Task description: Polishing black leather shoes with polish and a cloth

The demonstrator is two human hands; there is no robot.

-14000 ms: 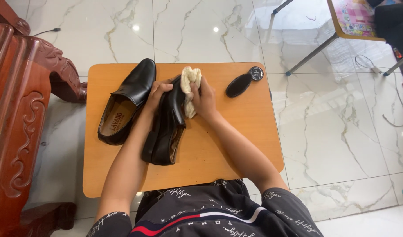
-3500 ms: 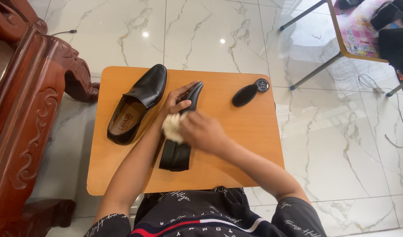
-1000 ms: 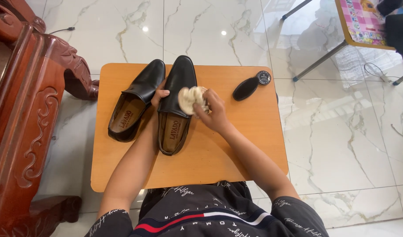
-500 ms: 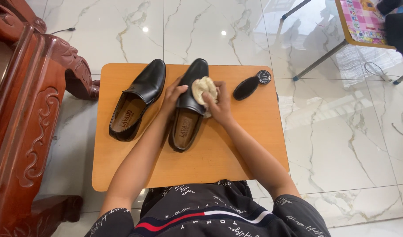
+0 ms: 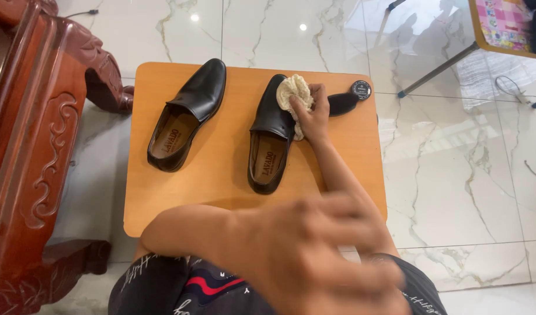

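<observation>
R hand (image 5: 312, 114) w/ cloth (image 5: 292, 93) on shoe (image 5: 272, 134); L hand (image 5: 315, 256) blurred, prob. raised

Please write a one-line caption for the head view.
Right hand presses cream cloth on black leather shoe; blurred left hand raised near camera.

A black leather slip-on shoe (image 5: 272, 137) stands upright on the wooden table, toe pointing away from you. A crumpled cream cloth (image 5: 293, 93) rests against its toe, on the right side.

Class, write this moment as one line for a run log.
right hand: presses cream cloth on right black shoe | left hand: raised near camera, blurred, empty | second shoe: untouched on wooden table
</observation>
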